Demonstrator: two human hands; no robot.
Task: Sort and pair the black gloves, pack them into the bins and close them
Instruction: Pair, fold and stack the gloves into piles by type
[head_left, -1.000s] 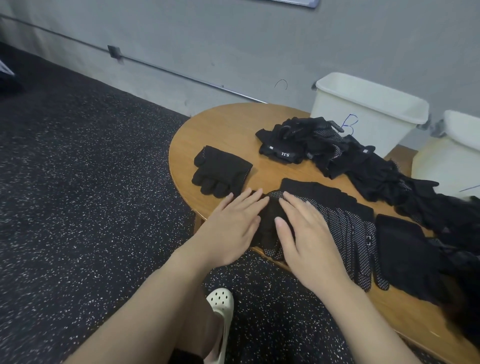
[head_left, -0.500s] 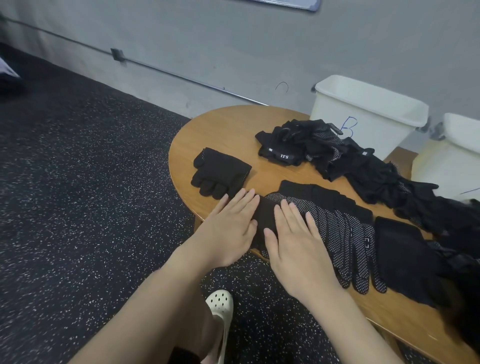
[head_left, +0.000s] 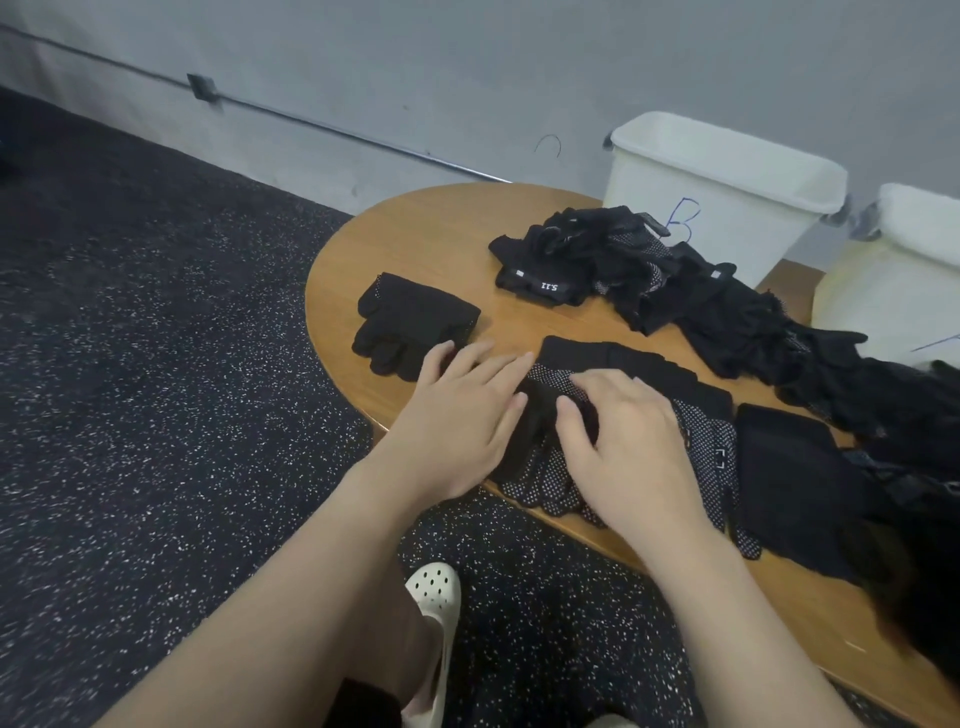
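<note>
A black glove with white dots (head_left: 706, 441) lies flat near the front edge of the round wooden table (head_left: 415, 234), on top of a plain black one. My left hand (head_left: 457, 415) presses flat on its left end, fingers straight. My right hand (head_left: 623, 447) lies on the dotted glove with fingers curled, bunching the fabric against the thumb. A folded black pair (head_left: 410, 322) lies to the left. A loose pile of black gloves (head_left: 597, 260) runs along the back toward the right.
Two white bins stand behind the table, one marked B (head_left: 717, 208) and another (head_left: 893, 280) at the right edge. A plain black glove (head_left: 789, 478) lies right of the dotted one. Below the table edge is speckled dark floor and my white shoe (head_left: 434, 592).
My right hand's fingers, flat on the dotted glove before, have curled and gathered its fabric. The left hand has stayed flat beside it.
</note>
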